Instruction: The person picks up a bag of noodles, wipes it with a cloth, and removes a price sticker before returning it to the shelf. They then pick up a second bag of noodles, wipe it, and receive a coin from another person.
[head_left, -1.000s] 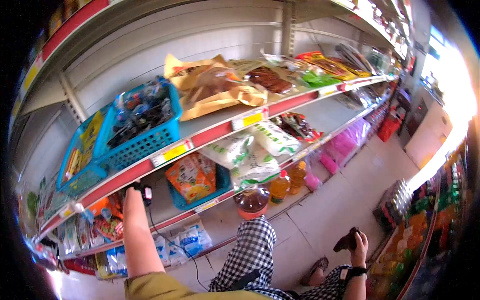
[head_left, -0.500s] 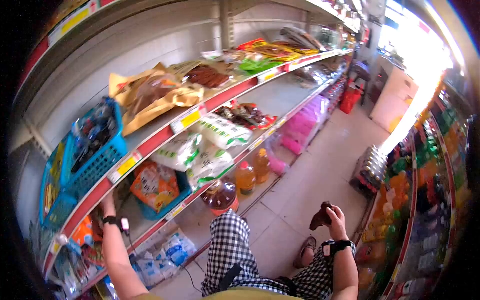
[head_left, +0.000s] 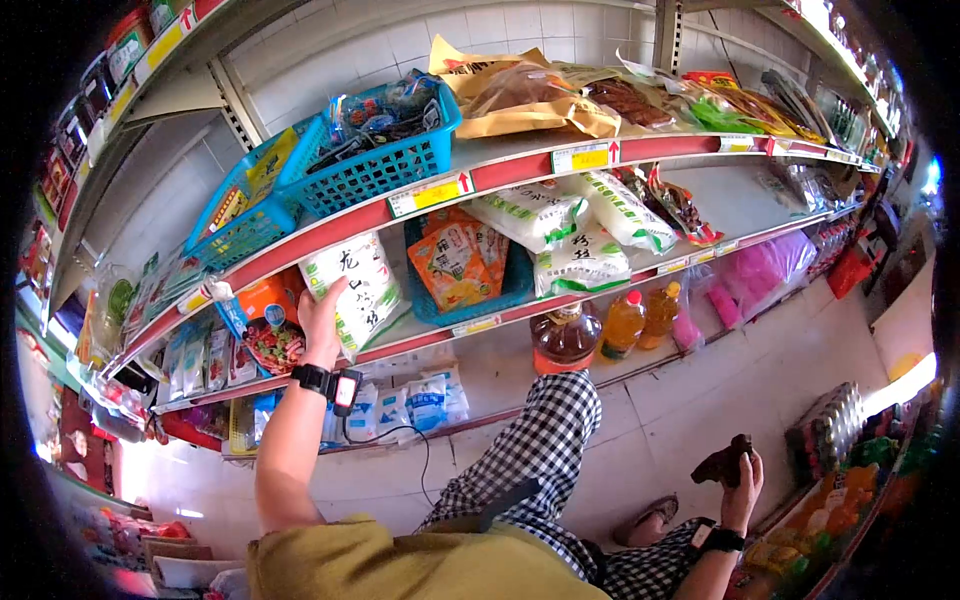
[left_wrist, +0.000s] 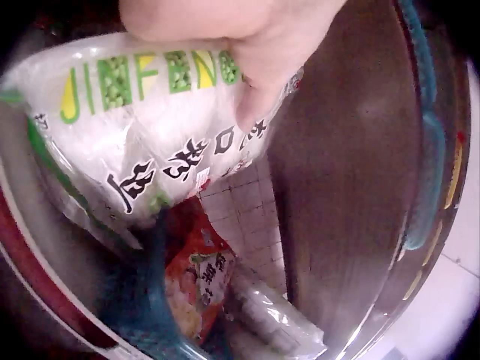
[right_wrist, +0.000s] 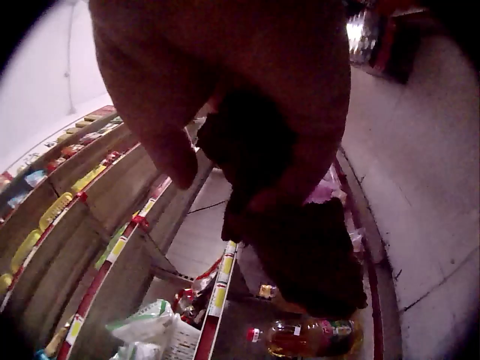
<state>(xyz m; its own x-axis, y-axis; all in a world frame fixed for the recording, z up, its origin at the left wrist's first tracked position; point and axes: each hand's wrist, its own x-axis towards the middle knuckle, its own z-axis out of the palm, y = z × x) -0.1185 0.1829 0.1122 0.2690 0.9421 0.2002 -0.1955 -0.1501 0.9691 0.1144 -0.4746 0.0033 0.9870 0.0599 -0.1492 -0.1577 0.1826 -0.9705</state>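
Note:
My left hand (head_left: 320,325) grips a white packet of vermicelli (head_left: 358,290) by its left edge, at the middle shelf. The left wrist view shows the thumb lying over the front of the packet (left_wrist: 135,112), beside its green lettering. Right of it stands a blue basket (head_left: 475,306) with orange food packets (head_left: 455,265) inside. Lower down over the floor, my right hand (head_left: 742,492) holds a crumpled dark brown cloth (head_left: 720,464). In the right wrist view the cloth (right_wrist: 307,255) hangs below the fingers.
More white packets (head_left: 582,262) lie right of the basket. On the shelf above are blue baskets (head_left: 380,165) and a large brown paper-like package (head_left: 530,90). Oil bottles (head_left: 622,325) stand low by the knee. A thin cable (head_left: 428,470) trails from the left wrist.
My left hand, earlier reaching under the upper shelf with its fingers hidden, now shows at the shelf front with the vermicelli packet. My right hand still holds the cloth. The head view has swung about.

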